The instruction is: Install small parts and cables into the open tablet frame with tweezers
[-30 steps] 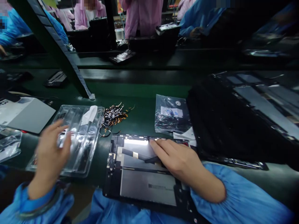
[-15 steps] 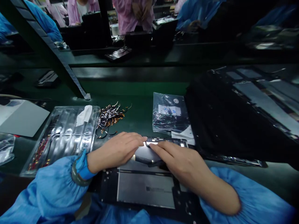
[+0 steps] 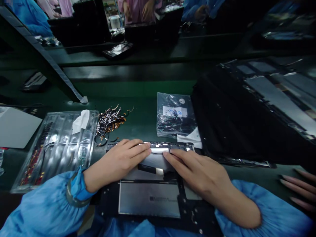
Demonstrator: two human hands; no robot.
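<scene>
An opened tablet-like device (image 3: pixel 149 199) lies in front of me, with silver battery packs inside its black casing. Across its far part, my left hand (image 3: pixel 125 156) rests palm down, fingers stretched out and fingertips on the bright strip near the top edge. My right hand (image 3: pixel 197 168) lies over the device's right side. Its fingers are extended and slightly spread, the index fingertip touching the same strip. A short gap separates the two hands' fingertips. Both thumbs are largely hidden. A dark band (image 3: pixel 145 168) with a shiny end crosses the casing between the hands.
Left stands a clear plastic tray (image 3: pixel 66 141) of small cables, beside a pile of loose cable pieces (image 3: pixel 111 121). Behind the device lies a clear bag (image 3: pixel 174 113) of small parts. Black cloth (image 3: pixel 237 121) and more opened devices (image 3: pixel 278 95) are at right. Another person's hand (image 3: pixel 300 187) reaches in.
My fingertips have moved apart a little along the strip, baring more of it. The view has shifted slightly, and another person's hand has come in at the right edge.
</scene>
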